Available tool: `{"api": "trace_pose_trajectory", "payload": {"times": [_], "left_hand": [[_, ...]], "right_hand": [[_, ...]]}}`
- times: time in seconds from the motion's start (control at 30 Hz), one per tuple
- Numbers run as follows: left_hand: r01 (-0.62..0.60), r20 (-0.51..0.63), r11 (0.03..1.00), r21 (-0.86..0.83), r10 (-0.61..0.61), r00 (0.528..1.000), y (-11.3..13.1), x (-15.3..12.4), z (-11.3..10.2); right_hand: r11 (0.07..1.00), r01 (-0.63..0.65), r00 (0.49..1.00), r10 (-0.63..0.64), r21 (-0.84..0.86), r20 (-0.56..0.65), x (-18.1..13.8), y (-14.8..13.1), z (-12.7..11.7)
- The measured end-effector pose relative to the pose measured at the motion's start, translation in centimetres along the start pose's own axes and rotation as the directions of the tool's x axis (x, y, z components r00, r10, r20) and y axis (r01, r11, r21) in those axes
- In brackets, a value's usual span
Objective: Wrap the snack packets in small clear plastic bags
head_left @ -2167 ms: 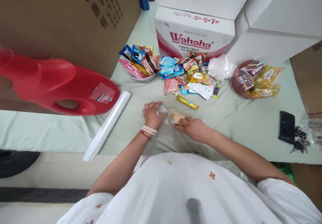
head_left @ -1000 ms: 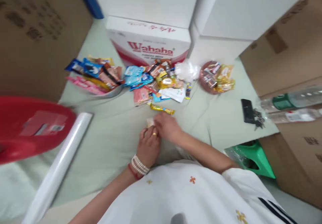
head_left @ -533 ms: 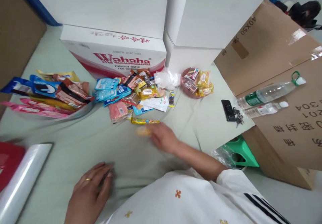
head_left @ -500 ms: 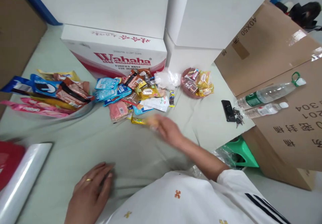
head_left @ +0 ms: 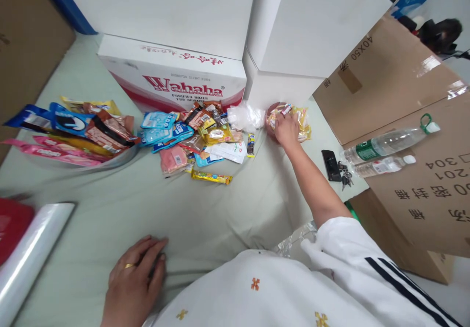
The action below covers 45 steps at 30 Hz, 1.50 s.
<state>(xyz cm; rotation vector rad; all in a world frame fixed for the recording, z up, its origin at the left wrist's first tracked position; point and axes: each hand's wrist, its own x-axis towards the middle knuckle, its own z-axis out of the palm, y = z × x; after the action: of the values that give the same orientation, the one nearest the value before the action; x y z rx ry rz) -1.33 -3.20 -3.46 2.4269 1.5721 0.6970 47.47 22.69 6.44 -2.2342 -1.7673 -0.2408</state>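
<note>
My right hand (head_left: 287, 128) is stretched out far ahead and to the right, palm down on the pink bowl (head_left: 270, 120) of sweets. The bowl sits on the green cloth (head_left: 227, 219) at the foot of the white boxes (head_left: 293, 38), just right of a crumpled clear bag (head_left: 244, 117). My fingers are curled down among the wrappers. I cannot tell whether they are closed on one or only resting on them. The bowl is round, so it has no long axis of its own. The yellow packets (head_left: 304, 124) in it stick out past my hand to the right, lying flat, their length running roughly left to right.

My left hand (head_left: 134, 280) lies flat on the cloth close to my body, fingers loosely spread and holding nothing.

Left of the bowl is the loose heap of snack packets (head_left: 183, 133) in front of the Wahaha carton (head_left: 172, 80). One long yellow bar (head_left: 212, 177) lies apart from it, nearer to me, its length left to right and dipping a little at the right end. Further left, a second bowl (head_left: 110, 163) holds long packets fanned out to the left. A black phone (head_left: 330, 164) and keys (head_left: 345, 178) lie near my forearm. Two water bottles (head_left: 385, 146) lie on their sides on a cardboard box (head_left: 433, 195), caps to the right.
</note>
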Motion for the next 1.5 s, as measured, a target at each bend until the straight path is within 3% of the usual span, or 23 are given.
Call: {"api": "trace_pose_trajectory", "payload": {"times": [0.13, 0.23, 0.33, 0.4, 0.47, 0.53, 0.63, 0.73, 0.83, 0.93, 1.0, 1.07, 1.23, 1.3, 1.37, 1.43, 1.5], "left_hand": [[-0.001, -0.029, 1.0, 0.013, 0.001, 1.0, 0.4, -0.4, 0.0], [-0.018, -0.041, 1.0, 0.014, 0.018, 0.999, 0.7, -0.3, -0.1], [-0.004, -0.056, 1.0, 0.022, 0.005, 0.998, 0.8, 0.0, -0.2], [-0.003, -0.063, 1.0, 0.031, 0.005, 0.998, 0.7, 0.2, -0.2], [-0.013, -0.063, 0.999, 0.036, 0.016, 0.998, 0.7, 0.3, -0.1], [-0.011, -0.071, 0.999, 0.045, 0.014, 0.997, 0.7, 0.4, 0.0], [0.008, -0.088, 0.998, 0.062, -0.003, 0.996, 0.9, 0.6, 0.1], [-0.008, -0.087, 1.0, 0.027, 0.01, 0.996, 1.1, 0.4, -0.1], [0.047, -0.12, 0.998, -0.037, -0.051, 0.991, 1.6, -0.1, -0.7], [0.188, -0.162, 0.978, -0.088, -0.2, 0.966, 1.9, -0.6, -1.2], [0.253, -0.166, 0.962, -0.108, -0.268, 0.949, 2.0, -0.7, -1.3], [0.26, -0.159, 0.958, -0.121, -0.278, 0.947, 2.0, -0.6, -1.3], [0.238, -0.155, 0.958, -0.159, -0.262, 0.953, 2.4, -0.2, -1.6], [0.26, -0.157, 0.945, -0.196, -0.292, 0.943, 2.9, -0.2, -2.1], [0.322, -0.156, 0.911, -0.258, -0.368, 0.917, 3.5, 0.0, -2.7], [0.418, -0.098, 0.828, -0.374, -0.483, 0.87, 4.3, 0.8, -3.3], [0.513, 0.073, 0.652, -0.559, -0.578, 0.813, 5.4, 2.4, -3.5]], "right_hand": [[0.998, -0.04, 0.996, 0.035, -0.051, -0.083, -0.1, -0.4, -1.7], [0.984, -0.165, 0.98, 0.156, -0.063, -0.125, 0.9, 1.4, -2.8], [0.955, -0.295, 0.95, 0.297, -0.034, 0.092, 2.4, 4.4, -3.0], [0.949, -0.316, 0.917, 0.304, 0.006, 0.258, 3.2, 6.0, -2.9], [0.954, -0.299, 0.907, 0.276, 0.026, 0.317, 3.5, 6.8, -2.6], [0.959, -0.283, 0.914, 0.27, 0.001, 0.303, 3.3, 6.8, -2.2], [0.958, -0.285, 0.923, 0.284, -0.036, 0.259, 2.8, 5.9, -2.0], [0.951, -0.31, 0.931, 0.303, -0.001, 0.204, 2.8, 5.0, -3.3], [0.958, -0.283, 0.959, 0.282, 0.037, 0.02, 2.3, 3.3, -5.7], [0.995, -0.035, 0.985, 0.051, 0.098, -0.168, 0.6, -0.4, -7.0], [0.967, 0.205, 0.971, -0.182, 0.152, -0.157, -0.8, -3.6, -6.3], [0.935, 0.294, 0.956, -0.284, 0.197, -0.08, -1.6, -6.7, -4.4], [0.966, 0.213, 0.977, -0.213, 0.149, -0.016, -0.3, -10.5, -0.1], [0.962, 0.216, 0.976, -0.217, 0.17, -0.009, 0.3, -10.4, -0.4], [0.934, 0.209, 0.978, -0.194, 0.29, -0.08, -0.2, -9.9, -1.7], [0.834, 0.156, 0.986, -0.095, 0.53, -0.14, -2.0, -9.6, -3.2], [0.596, 0.001, 1.0, 0.019, 0.803, -0.016, -5.3, -9.9, -4.2]]}}
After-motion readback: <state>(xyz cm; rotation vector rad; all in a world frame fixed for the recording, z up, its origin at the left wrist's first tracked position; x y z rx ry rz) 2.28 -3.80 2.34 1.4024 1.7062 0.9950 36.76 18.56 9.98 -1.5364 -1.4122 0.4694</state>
